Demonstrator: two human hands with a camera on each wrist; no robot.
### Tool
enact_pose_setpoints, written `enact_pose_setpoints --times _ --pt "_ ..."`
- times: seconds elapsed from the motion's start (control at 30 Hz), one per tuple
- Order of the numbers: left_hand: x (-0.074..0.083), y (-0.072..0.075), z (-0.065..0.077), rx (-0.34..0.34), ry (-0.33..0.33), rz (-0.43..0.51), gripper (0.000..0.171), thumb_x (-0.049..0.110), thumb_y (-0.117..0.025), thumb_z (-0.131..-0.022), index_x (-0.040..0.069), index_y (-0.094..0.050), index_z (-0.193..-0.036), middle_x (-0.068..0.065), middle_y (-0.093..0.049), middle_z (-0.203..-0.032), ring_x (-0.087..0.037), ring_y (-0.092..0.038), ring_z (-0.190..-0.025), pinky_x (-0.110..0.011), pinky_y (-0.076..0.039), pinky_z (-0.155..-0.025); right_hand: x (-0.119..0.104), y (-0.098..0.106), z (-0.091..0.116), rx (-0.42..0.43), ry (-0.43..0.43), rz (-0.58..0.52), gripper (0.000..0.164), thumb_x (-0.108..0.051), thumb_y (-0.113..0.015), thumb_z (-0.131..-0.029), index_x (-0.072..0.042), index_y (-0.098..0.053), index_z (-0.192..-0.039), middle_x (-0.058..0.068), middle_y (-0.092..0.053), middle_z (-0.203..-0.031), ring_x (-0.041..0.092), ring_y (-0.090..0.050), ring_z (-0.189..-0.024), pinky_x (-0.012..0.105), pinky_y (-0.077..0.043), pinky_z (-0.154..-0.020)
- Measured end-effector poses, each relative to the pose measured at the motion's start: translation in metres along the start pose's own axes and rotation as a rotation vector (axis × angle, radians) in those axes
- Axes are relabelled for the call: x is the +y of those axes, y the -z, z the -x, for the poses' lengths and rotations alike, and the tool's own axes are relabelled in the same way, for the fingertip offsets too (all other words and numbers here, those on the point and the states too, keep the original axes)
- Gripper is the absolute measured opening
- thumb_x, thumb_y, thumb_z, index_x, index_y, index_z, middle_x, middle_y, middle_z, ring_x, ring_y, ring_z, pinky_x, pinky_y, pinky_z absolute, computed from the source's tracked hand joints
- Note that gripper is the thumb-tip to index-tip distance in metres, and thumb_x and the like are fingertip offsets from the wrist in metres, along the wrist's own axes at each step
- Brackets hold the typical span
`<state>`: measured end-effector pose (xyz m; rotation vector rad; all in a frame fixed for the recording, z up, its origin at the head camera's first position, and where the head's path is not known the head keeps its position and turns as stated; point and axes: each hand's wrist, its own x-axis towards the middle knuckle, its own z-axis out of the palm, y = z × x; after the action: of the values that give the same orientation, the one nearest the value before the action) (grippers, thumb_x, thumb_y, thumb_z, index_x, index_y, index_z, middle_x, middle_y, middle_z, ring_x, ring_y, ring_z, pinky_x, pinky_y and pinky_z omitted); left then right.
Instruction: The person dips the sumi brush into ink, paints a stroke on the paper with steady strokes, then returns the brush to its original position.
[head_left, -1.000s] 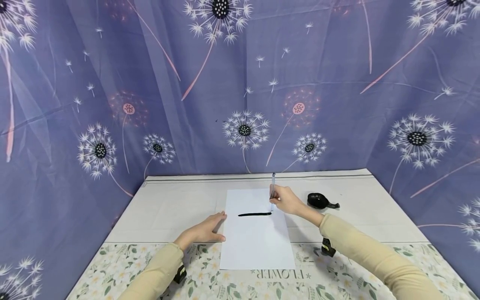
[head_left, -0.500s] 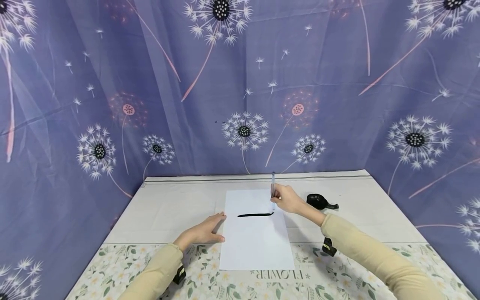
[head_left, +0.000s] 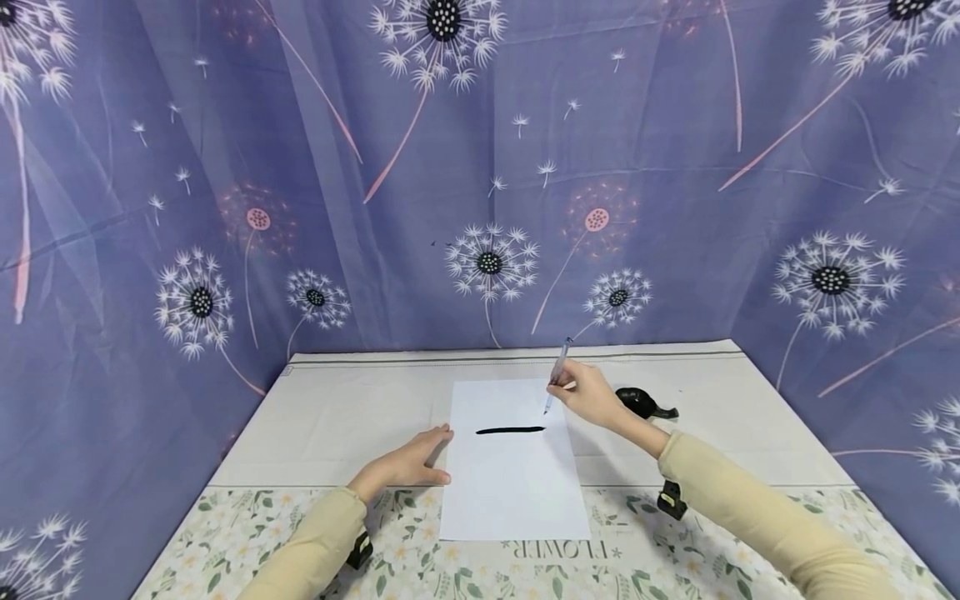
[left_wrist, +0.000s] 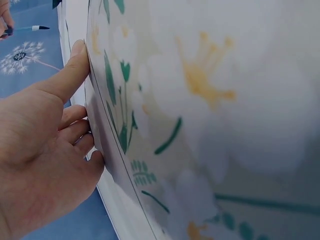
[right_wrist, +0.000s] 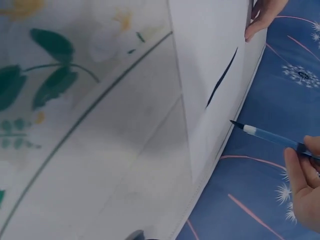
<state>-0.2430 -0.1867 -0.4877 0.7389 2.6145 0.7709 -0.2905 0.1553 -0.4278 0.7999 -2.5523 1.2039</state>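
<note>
A white sheet of paper [head_left: 510, 492] lies on the table, bearing one black horizontal stroke [head_left: 510, 430] in its upper half. My right hand [head_left: 592, 396] pinches a translucent blue brush pen [head_left: 558, 364], held tilted above the stroke's right end. In the right wrist view the dark tip of the brush pen [right_wrist: 270, 136] is apart from the paper. My left hand [head_left: 408, 460] rests at the sheet's left edge, thumb and fingers extended. The left wrist view shows the palm of that left hand [left_wrist: 45, 130] and its thumb along the edge.
Right of the paper, partly behind my right hand, sits a glossy black gourd-shaped object [head_left: 637, 403] with a stubby handle. A flower-printed cloth [head_left: 405, 542] covers the near table. Purple dandelion curtains [head_left: 390, 267] enclose the back and sides.
My right hand has lifted the brush pen off the stroke's right end and shifted right, and the pen now leans instead of standing upright. My left hand has stayed put.
</note>
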Motion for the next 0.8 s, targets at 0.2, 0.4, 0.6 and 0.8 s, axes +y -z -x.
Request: enact_pose_setpoints --times 0.2,0.4,0.6,0.8 --pt "0.001 -0.003 -0.001 -0.014 -0.002 0.009 0.082 0.035 -0.069 -0.088 -0.003 -0.029 -0.149 -0.024 -0.019 -0.159 -0.042 -0.020 -0.146 -0.058 -0.021 -0.119 0.007 0.000 0.012 0.072 0.029 -0.008 0.010 0.000 -0.069 -0.086 -0.005 -0.062 -0.091 0.007 -0.070 -0.084 0.026 -0.071 -0.085 0.022 -0.060 -0.072" --pt "0.000 -0.003 -0.002 -0.017 0.008 0.007 0.082 0.036 -0.069 -0.088 -0.001 -0.029 -0.149 -0.022 -0.018 -0.159 -0.041 -0.019 -0.147 -0.058 -0.020 -0.119 0.012 0.002 0.016 0.130 0.078 0.006 0.010 0.000 -0.070 -0.086 -0.005 -0.063 -0.090 0.009 -0.069 -0.088 0.027 -0.071 -0.084 0.025 -0.061 -0.073" --pt "-0.002 -0.001 -0.004 -0.014 0.009 0.008 0.082 0.038 -0.068 -0.088 0.000 -0.029 -0.150 -0.022 -0.018 -0.160 -0.041 -0.018 -0.147 -0.058 -0.020 -0.119 0.011 0.006 0.014 0.176 0.111 0.003 0.011 0.003 -0.072 -0.083 -0.004 -0.066 -0.090 0.010 -0.069 -0.090 0.029 -0.071 -0.083 0.023 -0.060 -0.073" --pt "-0.005 -0.001 -0.003 -0.020 0.008 0.010 0.083 0.038 -0.067 -0.089 0.000 -0.028 -0.150 -0.021 -0.017 -0.160 -0.041 -0.018 -0.147 -0.057 -0.019 -0.119 0.012 0.010 0.016 0.192 0.093 0.025 0.014 0.001 -0.074 -0.082 -0.008 -0.066 -0.089 0.007 -0.071 -0.089 0.024 -0.072 -0.083 0.018 -0.059 -0.073"
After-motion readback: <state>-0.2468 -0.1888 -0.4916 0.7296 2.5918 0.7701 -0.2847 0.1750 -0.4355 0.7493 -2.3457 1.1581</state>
